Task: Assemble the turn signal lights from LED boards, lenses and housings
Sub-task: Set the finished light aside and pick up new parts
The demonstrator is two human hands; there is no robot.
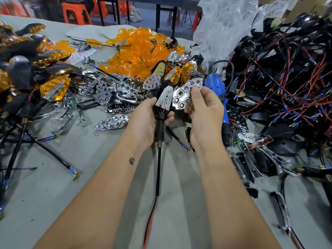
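Left hand [143, 121] curled round a black housing [161, 112] by its stem, held upright above the desk [100, 177]; white LED board [165, 99] seated in the housing's open face, small LEDs showing, red wire visible at its lower edge. Black sleeved cable [158, 173] hanging from the stem's threaded end, splitting lower down into red and black leads. Right hand [204, 112] pinching a chrome reflector [186, 95] with hexagonal cells between thumb and fingertips, tilted, just beside the LED board and touching or nearly touching its right edge; cannot tell which. Both held in mid-air over the centre of the desk.

Behind the hands, a heap of amber lenses [133, 51], with loose chrome reflectors [111, 88] scattered in front of it. One more reflector [111, 122] lying alone on the desk left of the left hand. At far left, a pile of finished lights [53, 88] with amber lenses and black bodies. At right, a big tangle of black housings with red and black wires [280, 83], blue-handled tool [218, 94] beside it, crumpled clear plastic bag [224, 27] above. Orange stools [76, 14] in the background.
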